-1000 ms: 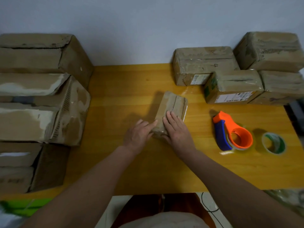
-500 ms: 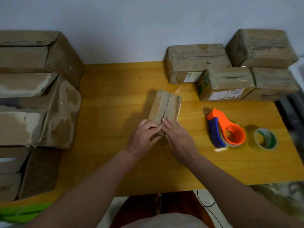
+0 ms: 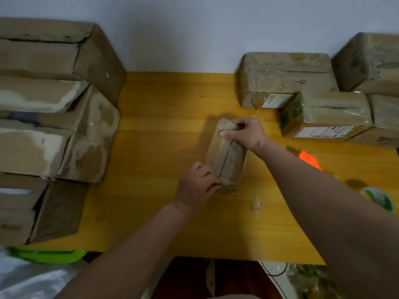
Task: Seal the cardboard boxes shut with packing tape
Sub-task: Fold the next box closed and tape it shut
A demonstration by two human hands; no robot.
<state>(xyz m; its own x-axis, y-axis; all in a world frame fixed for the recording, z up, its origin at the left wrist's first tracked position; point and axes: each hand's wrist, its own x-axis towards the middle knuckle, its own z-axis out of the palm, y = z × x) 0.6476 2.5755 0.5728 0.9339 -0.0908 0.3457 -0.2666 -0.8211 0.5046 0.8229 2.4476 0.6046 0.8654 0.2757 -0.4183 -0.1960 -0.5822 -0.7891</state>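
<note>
A small cardboard box [image 3: 227, 158] lies lengthwise at the middle of the yellow wooden table [image 3: 164, 117], its top seam running away from me. My left hand [image 3: 195, 187] grips its near end, fingers curled against the left side. My right hand [image 3: 244, 131] grips the far end, thumb across the top flaps and fingers curled over the far edge. The orange tape dispenser [image 3: 308, 159] lies to the right, mostly hidden behind my right forearm. A green-cored tape roll [image 3: 379, 198] sits further right.
Large worn cardboard boxes [image 3: 54, 130] are stacked along the table's left side. Several taped boxes [image 3: 287, 78] stand at the back right. A scrap of clear tape [image 3: 254, 203] lies near the small box. A green object [image 3: 47, 254] shows below the table's left front edge.
My right hand has moved from the box's near end to its far end and now grips it. My left hand stays at the near end. The camera has shifted closer and leftward.
</note>
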